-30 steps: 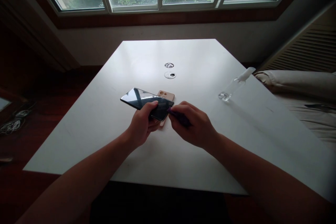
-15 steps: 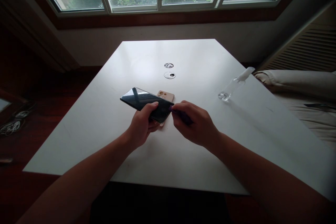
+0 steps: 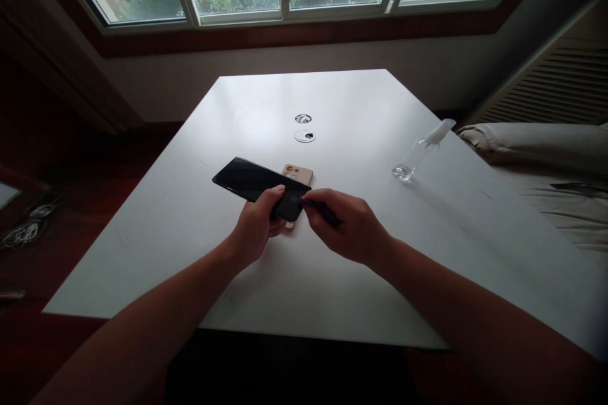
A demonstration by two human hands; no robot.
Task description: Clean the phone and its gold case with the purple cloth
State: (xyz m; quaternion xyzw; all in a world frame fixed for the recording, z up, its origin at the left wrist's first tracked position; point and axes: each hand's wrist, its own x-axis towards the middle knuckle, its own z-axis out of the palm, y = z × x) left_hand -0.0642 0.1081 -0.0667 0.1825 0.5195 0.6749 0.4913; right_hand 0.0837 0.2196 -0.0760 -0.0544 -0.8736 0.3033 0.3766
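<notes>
My left hand (image 3: 254, 224) grips a smartphone (image 3: 247, 178), thumb on the dark screen and fingers underneath. The phone is tilted above the table. In my closed right hand (image 3: 354, 224) is a bunched purple cloth (image 3: 329, 214), its tip against the screen at the phone's near right end. Most of the cloth is hidden by my fingers. A pink phone case (image 3: 304, 174) with camera holes lies on the table under the phone, partly covered by it.
The white table (image 3: 156, 253) has two round cable-hole covers (image 3: 304, 136) near its middle. To the right stands a clear spray bottle (image 3: 418, 155) with a white top. A cushioned seat (image 3: 536, 171) is beyond the right edge, and windows are ahead.
My right hand has moved slightly left, bringing the cloth's tip from the phone's edge onto the screen. The phone has turned a little, and the screen's bright reflection is gone.
</notes>
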